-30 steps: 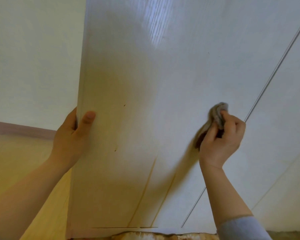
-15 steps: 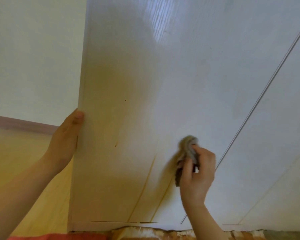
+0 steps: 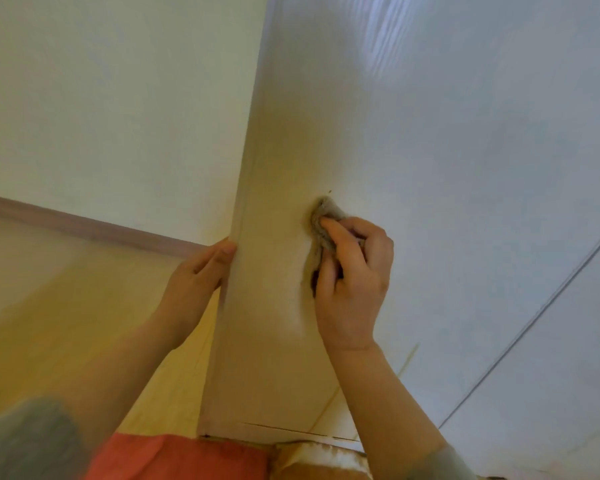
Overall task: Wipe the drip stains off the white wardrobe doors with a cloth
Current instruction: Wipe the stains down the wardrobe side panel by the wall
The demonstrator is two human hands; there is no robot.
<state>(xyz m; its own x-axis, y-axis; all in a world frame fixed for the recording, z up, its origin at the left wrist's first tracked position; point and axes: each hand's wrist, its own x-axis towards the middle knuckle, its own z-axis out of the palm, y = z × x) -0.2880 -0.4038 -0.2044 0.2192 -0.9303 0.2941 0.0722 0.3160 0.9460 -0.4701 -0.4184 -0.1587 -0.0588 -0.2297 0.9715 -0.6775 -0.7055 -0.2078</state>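
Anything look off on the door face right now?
Yes. A yellowish drip streak runs down the wardrobe door below the right hand. A tiny dark speck sits just above the cloth. Both mar the white surface.

You are looking down at a yellow floor filling the lower left of the frame, a pinkish baseboard bordering it; the white wardrobe is rising beside it at centre.

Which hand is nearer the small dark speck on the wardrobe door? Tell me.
Right. The right hand holds the cloth just below the speck; the left hand grips the door's left edge, farther off to the lower left.
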